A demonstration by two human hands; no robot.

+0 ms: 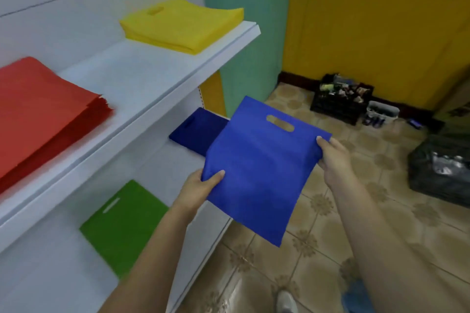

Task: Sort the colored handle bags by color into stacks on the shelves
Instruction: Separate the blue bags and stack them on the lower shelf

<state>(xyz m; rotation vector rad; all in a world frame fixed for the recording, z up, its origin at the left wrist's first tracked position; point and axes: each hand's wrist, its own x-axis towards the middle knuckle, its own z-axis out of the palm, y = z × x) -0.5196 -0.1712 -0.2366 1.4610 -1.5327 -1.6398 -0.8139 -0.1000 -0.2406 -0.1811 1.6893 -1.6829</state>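
no readable text, labels, brands or numbers on any bag or shelf

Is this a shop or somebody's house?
Probably a small shop or its storeroom. White display shelves hold stacks of yellow bags and red bags sorted by color, and crates of goods sit on the tiled floor.

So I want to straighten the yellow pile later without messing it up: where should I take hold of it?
Probably at the two side edges of the yellow pile, hands coming from the open shelf front. It lies flat, handle slot toward the back wall, so the folded front edge faces you; gripping both sides should keep the layers together.
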